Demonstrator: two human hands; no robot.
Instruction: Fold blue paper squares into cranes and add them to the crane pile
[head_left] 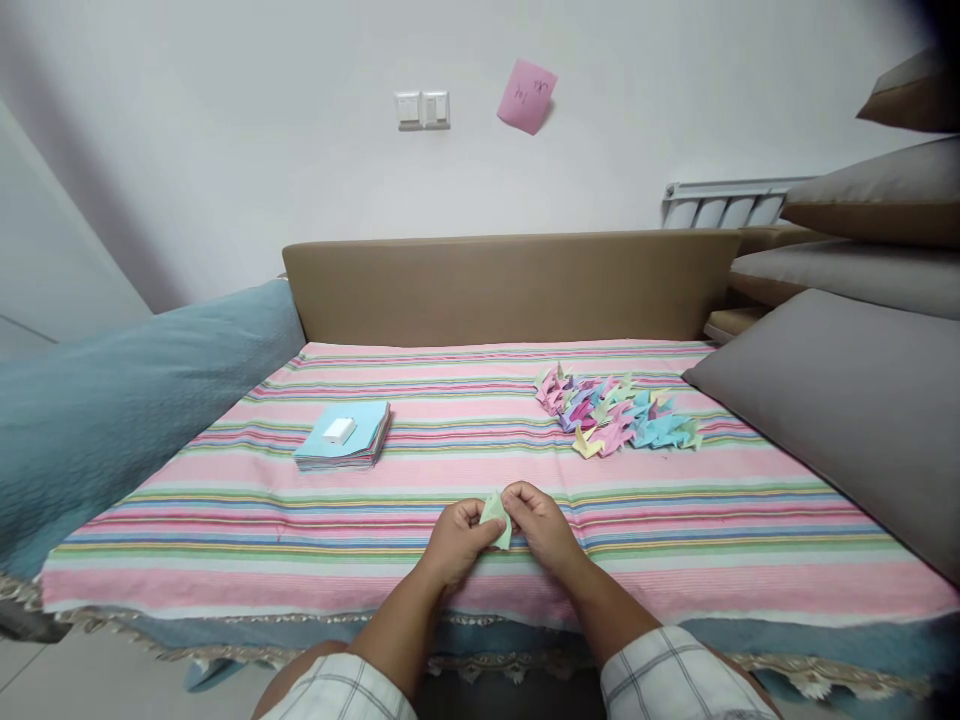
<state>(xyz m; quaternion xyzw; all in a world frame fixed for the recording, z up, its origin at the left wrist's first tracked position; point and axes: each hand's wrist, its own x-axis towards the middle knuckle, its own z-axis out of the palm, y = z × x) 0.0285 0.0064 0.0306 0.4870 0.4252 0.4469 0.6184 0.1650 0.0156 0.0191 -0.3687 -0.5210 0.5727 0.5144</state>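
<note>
Square stack of multicoloured paper sheets [364,425], flat, seemingly still unused; small white block [339,431] on top; left hand [457,545] angled inward, thumb clamping pale green folded paper [493,510], apparently part-done, between hands; right hand [543,525] mirrored, fingertips pinching its edge; heap of multicoloured folded-paper pieces [613,418], apparently finished

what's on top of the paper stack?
A small white block lying on the blue top sheet. The patch beneath the block is covered; the sheets below show only their edges.
</note>
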